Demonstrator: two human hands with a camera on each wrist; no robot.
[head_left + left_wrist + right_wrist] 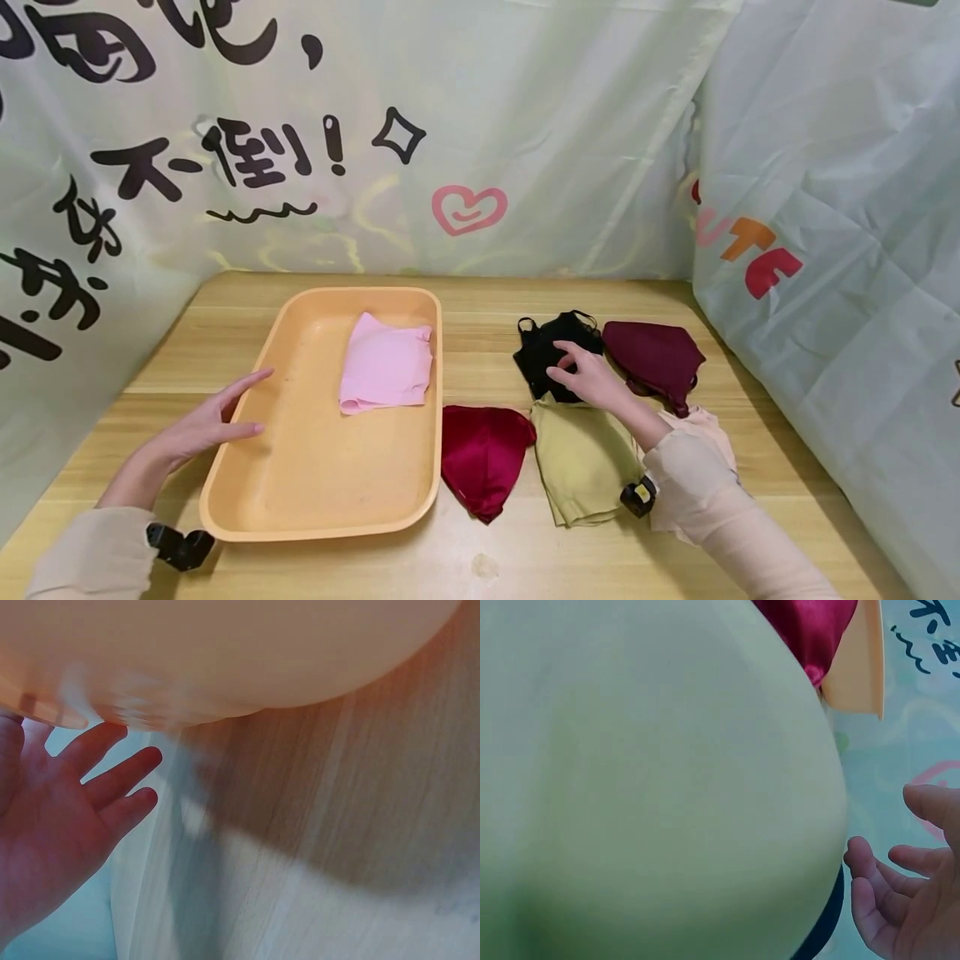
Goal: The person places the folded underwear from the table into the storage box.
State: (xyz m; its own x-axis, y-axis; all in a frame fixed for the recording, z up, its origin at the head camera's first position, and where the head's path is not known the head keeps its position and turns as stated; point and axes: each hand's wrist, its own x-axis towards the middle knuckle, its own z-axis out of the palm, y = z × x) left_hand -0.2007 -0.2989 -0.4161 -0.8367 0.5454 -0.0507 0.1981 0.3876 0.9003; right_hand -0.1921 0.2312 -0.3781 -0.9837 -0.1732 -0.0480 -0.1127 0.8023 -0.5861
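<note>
In the head view my left hand (197, 425) is at the left rim of a light-orange plastic tray (315, 531), thumb and a finger reaching over it. Its fingers (124, 776) are spread, with fingertips right at the tray's outer wall in the left wrist view. A folded pink cloth (386, 364) lies inside the tray. My right hand (596, 379) hovers over a black garment with thin straps (536, 354). Thumb and fingers are loosely bent and apart, with nothing between them. Below that hand lies a folded yellow-green cloth piece (588, 467), which looms large in the right wrist view.
A shiny dark-red garment (486, 454) is folded into a triangle beside the tray's right side. A burgundy garment (656, 358) lies right of the black one. The right forearm partly hides a pale pink garment (701, 429). Printed cloth sheets (562, 125) hang behind the wooden table (480, 300).
</note>
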